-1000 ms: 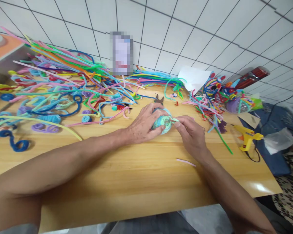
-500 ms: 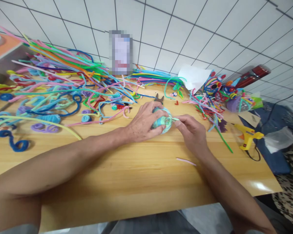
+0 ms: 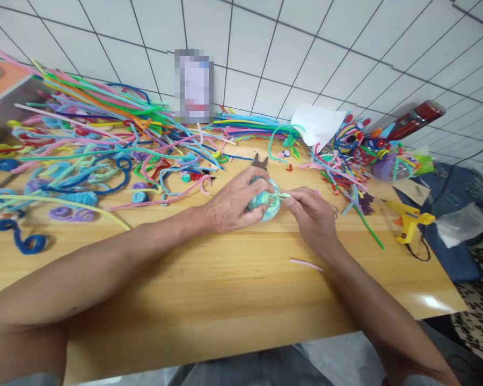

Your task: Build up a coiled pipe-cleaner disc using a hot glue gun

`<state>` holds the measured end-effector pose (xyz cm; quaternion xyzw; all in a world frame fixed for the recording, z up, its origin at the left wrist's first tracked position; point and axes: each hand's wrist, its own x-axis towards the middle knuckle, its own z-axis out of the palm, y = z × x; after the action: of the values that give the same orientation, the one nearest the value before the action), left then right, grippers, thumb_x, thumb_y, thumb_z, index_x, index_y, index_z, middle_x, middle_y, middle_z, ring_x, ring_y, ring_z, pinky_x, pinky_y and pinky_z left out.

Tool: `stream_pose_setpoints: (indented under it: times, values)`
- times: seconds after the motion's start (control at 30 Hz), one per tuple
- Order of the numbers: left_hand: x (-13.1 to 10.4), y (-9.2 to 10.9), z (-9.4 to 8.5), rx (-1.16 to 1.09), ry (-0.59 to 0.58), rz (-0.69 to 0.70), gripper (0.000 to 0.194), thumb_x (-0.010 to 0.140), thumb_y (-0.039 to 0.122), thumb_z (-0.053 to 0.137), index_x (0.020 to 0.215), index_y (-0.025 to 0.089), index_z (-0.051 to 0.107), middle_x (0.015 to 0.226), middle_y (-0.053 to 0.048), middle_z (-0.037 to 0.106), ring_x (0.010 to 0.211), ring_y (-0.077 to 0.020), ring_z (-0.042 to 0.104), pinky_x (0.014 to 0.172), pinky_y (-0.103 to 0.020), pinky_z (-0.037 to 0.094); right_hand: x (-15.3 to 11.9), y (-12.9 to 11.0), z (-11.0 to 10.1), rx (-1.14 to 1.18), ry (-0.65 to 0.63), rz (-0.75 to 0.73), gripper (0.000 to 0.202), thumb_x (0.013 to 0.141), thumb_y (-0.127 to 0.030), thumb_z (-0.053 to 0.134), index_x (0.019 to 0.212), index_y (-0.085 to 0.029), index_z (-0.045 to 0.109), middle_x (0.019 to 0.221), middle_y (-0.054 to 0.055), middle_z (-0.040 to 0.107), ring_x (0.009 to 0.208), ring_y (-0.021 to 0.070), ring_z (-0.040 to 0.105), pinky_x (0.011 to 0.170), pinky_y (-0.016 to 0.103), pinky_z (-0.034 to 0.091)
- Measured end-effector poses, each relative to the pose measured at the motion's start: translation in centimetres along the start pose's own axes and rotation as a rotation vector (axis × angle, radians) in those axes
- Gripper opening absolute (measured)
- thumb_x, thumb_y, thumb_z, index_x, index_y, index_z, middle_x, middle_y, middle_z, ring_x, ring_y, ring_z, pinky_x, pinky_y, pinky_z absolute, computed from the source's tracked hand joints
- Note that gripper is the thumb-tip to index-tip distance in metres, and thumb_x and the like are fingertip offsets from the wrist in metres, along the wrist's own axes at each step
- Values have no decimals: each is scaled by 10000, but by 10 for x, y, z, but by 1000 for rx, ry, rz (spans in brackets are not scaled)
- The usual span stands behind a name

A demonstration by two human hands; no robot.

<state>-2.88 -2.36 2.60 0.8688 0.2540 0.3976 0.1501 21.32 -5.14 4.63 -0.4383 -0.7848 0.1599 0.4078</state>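
Note:
My left hand (image 3: 237, 202) is wrapped over the side of a round, hollow-looking form wound from pipe cleaners (image 3: 270, 206) in light green and blue. Its coiled end faces right. At that end my right hand (image 3: 312, 212) pinches a short, pale green pipe-cleaner end (image 3: 282, 196) between thumb and forefinger. Just behind my left hand, the dark jaws of a pair of pliers (image 3: 260, 161) rest on the table. A short pink piece of pipe cleaner (image 3: 306, 264) lies in front of my right hand.
Many coloured pipe cleaners (image 3: 104, 120) cover the table's left and back. A phone-like screen (image 3: 194, 88), blurred out, leans on the tiled wall. To the right are a yellow glue gun (image 3: 409, 220), white paper (image 3: 317, 124), a red cylinder (image 3: 416, 120) and finished pipe-cleaner figures (image 3: 349, 136).
Both hands and the wound form sit slightly further left in the picture, as the view has shifted a little. The grips look the same.

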Motion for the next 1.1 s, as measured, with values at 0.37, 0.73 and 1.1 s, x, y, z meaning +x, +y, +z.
stream_pose_setpoints:
  times: [0.37, 0.73, 1.1]
  values:
    - [1, -1, -3, 106, -14, 31, 288, 1042, 355, 598, 1292, 216, 635, 1385, -146, 633, 1276, -298, 592, 1109, -497, 492, 0, 2, 1, 53, 22, 3, 154, 1034, -368, 681, 1018, -282, 808, 917, 15, 801, 814, 179, 702, 768, 344, 548]
    - [0, 0, 2, 175, 30, 39, 306, 1022, 395, 622, 1274, 221, 630, 1335, -144, 633, 1218, -299, 583, 1055, -487, 487, -1, 0, 3, 64, 10, 18, 121, 1020, -301, 691, 945, -267, 779, 853, -6, 755, 769, 157, 673, 748, 309, 533]
    - [0, 2, -2, 139, -23, 50, 328, 1014, 387, 572, 1279, 195, 598, 1296, -147, 658, 1150, -301, 579, 1034, -498, 466, -2, -5, 2, 24, -6, -17, 111, 1020, -262, 684, 965, -271, 780, 886, 4, 767, 825, 170, 706, 781, 318, 545]
